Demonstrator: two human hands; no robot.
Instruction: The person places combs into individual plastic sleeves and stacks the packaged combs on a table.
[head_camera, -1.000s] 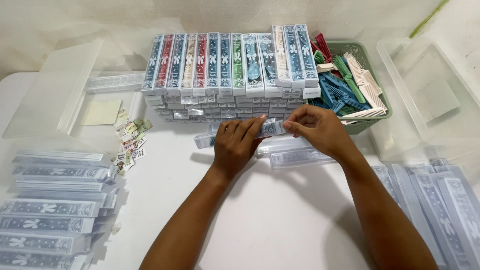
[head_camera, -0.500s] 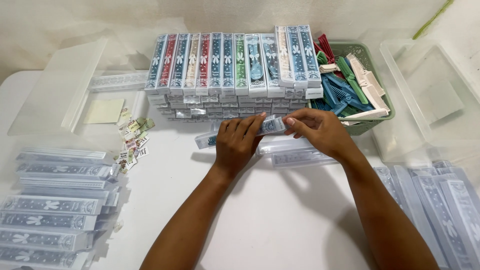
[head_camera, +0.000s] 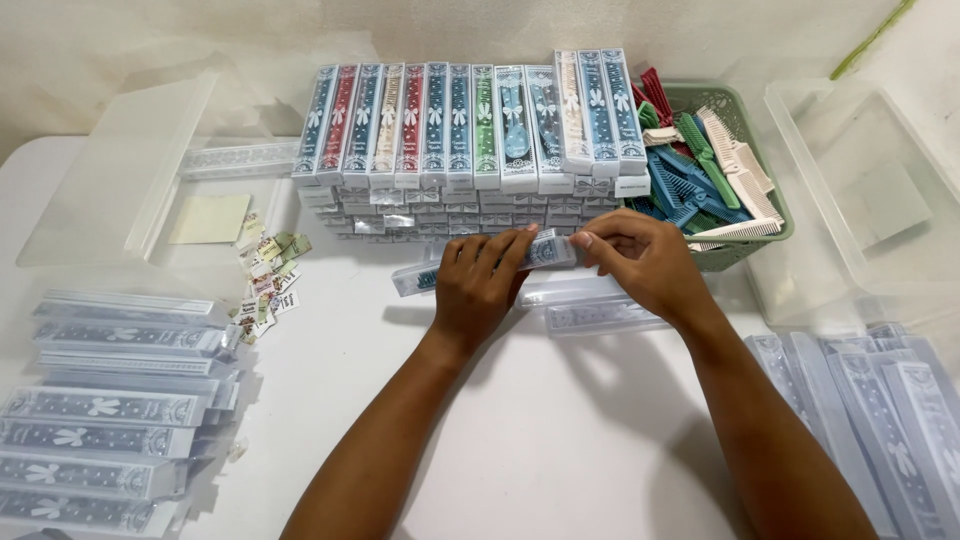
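Since a second ago my hands have barely shifted, only edging a touch up the bench with the slim clear comb box (head_camera: 545, 250). It lies crosswise just above the white bench (head_camera: 560, 440); my left hand (head_camera: 478, 290) is closed over its middle, my right hand (head_camera: 645, 262) pinches its right end, perhaps at the flap, which my fingers hide. Two empty clear boxes (head_camera: 600, 315) lie beneath. Just behind stands a stack of filled boxes (head_camera: 470, 120) with bow prints, a green basket (head_camera: 765, 230) of loose combs beside it. Small paper labels (head_camera: 265, 285) lie scattered left.
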